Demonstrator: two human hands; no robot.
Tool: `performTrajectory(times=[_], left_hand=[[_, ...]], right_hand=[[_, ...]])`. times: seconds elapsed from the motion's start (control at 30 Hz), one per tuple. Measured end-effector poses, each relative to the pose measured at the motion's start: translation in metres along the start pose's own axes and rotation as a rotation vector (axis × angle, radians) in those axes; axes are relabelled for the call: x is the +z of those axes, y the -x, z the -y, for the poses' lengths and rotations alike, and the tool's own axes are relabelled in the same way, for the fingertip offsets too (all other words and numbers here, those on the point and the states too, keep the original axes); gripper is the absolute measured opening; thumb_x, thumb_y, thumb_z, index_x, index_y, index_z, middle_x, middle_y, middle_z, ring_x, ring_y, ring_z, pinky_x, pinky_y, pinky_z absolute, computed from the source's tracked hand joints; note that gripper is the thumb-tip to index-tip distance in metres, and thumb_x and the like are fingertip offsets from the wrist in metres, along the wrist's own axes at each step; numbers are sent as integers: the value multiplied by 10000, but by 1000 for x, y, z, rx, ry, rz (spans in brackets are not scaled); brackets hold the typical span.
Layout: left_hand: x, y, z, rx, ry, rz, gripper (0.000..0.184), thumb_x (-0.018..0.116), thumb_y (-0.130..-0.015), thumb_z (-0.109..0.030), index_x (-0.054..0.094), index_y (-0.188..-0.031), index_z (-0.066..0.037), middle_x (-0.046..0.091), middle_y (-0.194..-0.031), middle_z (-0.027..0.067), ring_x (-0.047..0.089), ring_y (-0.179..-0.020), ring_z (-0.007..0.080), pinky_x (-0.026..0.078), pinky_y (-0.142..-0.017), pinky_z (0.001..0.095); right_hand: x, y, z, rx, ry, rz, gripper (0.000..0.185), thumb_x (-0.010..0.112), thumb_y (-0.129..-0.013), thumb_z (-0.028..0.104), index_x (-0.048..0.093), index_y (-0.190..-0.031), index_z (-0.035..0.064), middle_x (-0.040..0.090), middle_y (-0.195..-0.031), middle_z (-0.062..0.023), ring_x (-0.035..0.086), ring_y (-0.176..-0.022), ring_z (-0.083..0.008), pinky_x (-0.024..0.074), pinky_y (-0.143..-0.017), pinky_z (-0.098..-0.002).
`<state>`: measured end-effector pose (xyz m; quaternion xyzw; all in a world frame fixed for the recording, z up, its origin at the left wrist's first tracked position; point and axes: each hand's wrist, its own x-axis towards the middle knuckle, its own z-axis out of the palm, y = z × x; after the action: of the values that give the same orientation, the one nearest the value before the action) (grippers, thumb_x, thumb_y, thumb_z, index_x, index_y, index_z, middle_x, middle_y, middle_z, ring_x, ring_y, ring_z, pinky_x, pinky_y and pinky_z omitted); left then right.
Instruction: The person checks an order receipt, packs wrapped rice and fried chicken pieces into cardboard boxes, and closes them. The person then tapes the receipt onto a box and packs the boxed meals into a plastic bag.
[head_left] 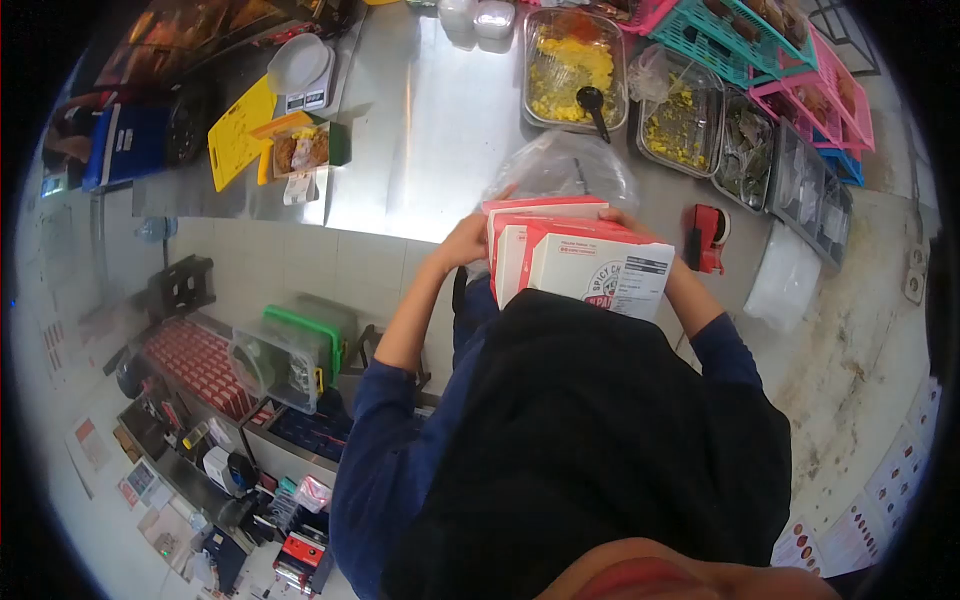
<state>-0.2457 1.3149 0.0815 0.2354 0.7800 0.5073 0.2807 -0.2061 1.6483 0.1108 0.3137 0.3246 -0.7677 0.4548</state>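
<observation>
Several red-and-white takeaway boxes (575, 262), stacked together on edge, are held close to my body. Printing and a white label show on the nearest one. My left hand (466, 240) grips the stack's left side. Around its right side is my right hand (622, 222), mostly hidden behind the boxes with only some fingers showing. Just beyond the stack, a clear plastic bag (590, 180) lies on the metal counter (425, 130), partly covered by the boxes.
Glass trays of yellow food (545, 100), one with a black spoon (593, 108), stand at the back. A red tape dispenser (708, 238) sits at right. On the left are a yellow board (235, 130), an open food box (300, 147) and a scale (318, 95).
</observation>
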Motion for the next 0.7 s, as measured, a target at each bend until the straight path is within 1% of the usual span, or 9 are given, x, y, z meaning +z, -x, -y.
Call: performTrajectory(times=[0.03, 0.07, 0.1, 0.2, 0.27, 0.3, 0.37, 0.5, 0.7], left_hand=[[5, 3, 1, 252, 61, 26, 884, 700, -693, -55, 314, -1467, -241, 321, -1505, 162, 542, -1132, 324, 464, -909, 379], [8, 11, 1, 161, 263, 65, 849, 690, -703, -47, 338, -1458, -212, 261, -1547, 106, 469, -1232, 292, 443, -923, 369], [9, 19, 7, 160, 260, 57, 849, 690, -703, -47, 338, -1458, -212, 261, -1547, 106, 469, -1232, 292, 443, -923, 369], [7, 33, 16, 39, 11, -77, 851, 686, -697, -37, 339, -1453, -217, 341, -1466, 168, 563, -1090, 328, 478, -874, 389], [8, 39, 13, -329, -189, -142, 861, 669, -682, -12, 341, -1447, -232, 430, -1236, 206, 619, -882, 360, 515, -783, 415], [10, 42, 17, -332, -185, -143, 861, 669, -682, -12, 341, -1447, -232, 430, -1236, 206, 619, -882, 360, 515, -783, 415], [10, 43, 31, -357, -462, -365, 859, 642, -672, 20, 356, -1433, -256, 414, -1049, 193, 611, -714, 366, 527, -688, 441], [7, 38, 28, -496, -595, -543, 827, 615, -673, 49, 385, -1413, -239, 420, -1091, 199, 610, -772, 373, 528, -674, 454], [5, 29, 54, -438, -686, -323, 758, 597, -688, 57, 411, -1389, -164, 428, -1194, 224, 591, -890, 372, 533, -663, 460]], right_hand=[[1, 0, -3, 8, 8, 3, 610, 671, -835, 353, 486, -1291, -6, 622, -1164, -150, 640, -973, -199, 521, -865, -324], [0, 0, -4, 13, 8, 24, 614, 671, -832, 366, 492, -1287, -4, 623, -1161, -149, 643, -954, -202, 524, -848, -321], [3, 0, -4, 17, 8, 46, 618, 671, -829, 380, 497, -1283, -2, 624, -1159, -147, 646, -934, -206, 528, -830, -318], [10, 3, -8, -73, 81, -56, 617, 676, -821, 393, 510, -1265, -2, 637, -1124, -149, 653, -916, -209, 532, -822, -321], [12, 1, -10, -55, 62, -79, 611, 679, -819, 390, 513, -1257, -2, 644, -1104, -151, 657, -904, -213, 538, -811, -323], [14, -1, -10, -40, 43, -99, 606, 683, -816, 387, 517, -1249, -2, 650, -1083, -153, 662, -892, -217, 543, -800, -326], [-10, -27, -19, -12, -20, -52, 607, 685, -813, 387, 517, -1244, -7, 655, -1063, -156, 666, -873, -218, 551, -781, -325], [-59, -92, -27, 0, -116, 85, 601, 684, -817, 376, 516, -1234, -23, 662, -1029, -165, 676, -824, -220, 567, -736, -317], [-26, -102, -2, -1, -50, 21, 538, 639, -859, 339, 523, -1234, -28, 656, -1059, -161, 670, -882, -214, 561, -782, -312]])
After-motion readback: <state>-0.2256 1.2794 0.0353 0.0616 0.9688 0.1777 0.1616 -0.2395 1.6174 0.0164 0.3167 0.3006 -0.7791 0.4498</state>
